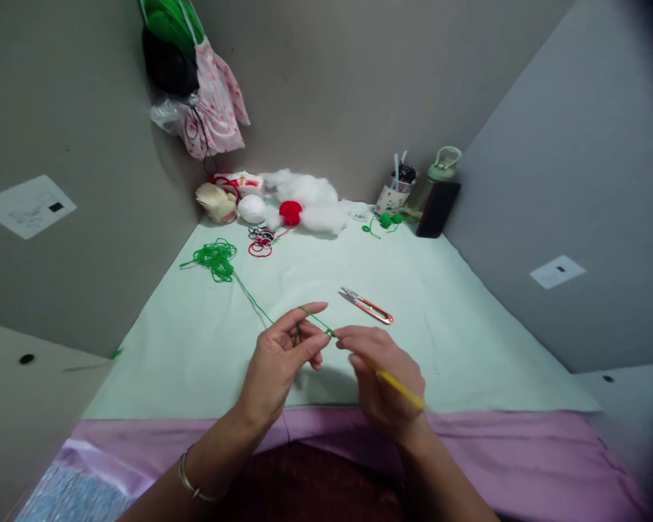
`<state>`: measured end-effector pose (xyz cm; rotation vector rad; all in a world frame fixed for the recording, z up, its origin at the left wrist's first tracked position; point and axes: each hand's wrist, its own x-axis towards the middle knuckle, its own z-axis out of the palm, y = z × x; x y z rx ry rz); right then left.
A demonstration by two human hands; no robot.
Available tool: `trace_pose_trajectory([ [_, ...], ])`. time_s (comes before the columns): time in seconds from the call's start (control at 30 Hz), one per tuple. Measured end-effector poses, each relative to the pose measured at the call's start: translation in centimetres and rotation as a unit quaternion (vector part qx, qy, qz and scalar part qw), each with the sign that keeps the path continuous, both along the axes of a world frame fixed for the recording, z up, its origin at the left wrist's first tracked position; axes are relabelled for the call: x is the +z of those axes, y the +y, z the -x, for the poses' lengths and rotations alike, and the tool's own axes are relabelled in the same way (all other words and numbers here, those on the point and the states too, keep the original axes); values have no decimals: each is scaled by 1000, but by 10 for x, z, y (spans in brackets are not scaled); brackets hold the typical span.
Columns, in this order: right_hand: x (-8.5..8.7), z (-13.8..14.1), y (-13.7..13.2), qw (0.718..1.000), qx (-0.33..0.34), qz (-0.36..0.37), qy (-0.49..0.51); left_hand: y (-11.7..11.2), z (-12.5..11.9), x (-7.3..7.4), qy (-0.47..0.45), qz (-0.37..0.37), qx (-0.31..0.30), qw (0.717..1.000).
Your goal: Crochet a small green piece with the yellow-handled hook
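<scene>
No readable text or numbers.

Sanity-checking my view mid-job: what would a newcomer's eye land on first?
Probably the bright red ball beside white fluff, toward the back of the pale cloth. Front and centre, green yarn runs to the left hand, and the right hand holds a yellow tool. Orange-handled snips lie just beyond.

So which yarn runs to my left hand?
The loose green heap on the left: it trails to your left hand. The red ball and white ball sit farther back, with no strand seen reaching it.
</scene>
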<state>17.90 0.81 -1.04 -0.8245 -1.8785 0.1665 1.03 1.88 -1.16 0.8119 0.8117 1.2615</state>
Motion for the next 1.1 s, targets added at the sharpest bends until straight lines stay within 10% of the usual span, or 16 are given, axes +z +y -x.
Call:
trace_pose_trajectory([
  [0.17, -7, 4, 2, 990, -48, -106, -74, -1, 1, 3, -94, 78, -89, 989],
  [0.4, -3, 7, 5, 944, 68, 156, 284, 2, 3, 8, -136, 103, -90, 981],
  [0.53, -1, 11, 8, 932, 84, 204, 288, -2, -3, 7, -74, 66, -76, 992],
  [0.9, -11, 7, 4, 998, -10, 4, 61, 1, -4, 5, -132, 121, -93, 979],
  [1.1, 3, 4, 9, 913, 49, 211, 346, 2, 1, 9, -168, 120, -91, 974],
])
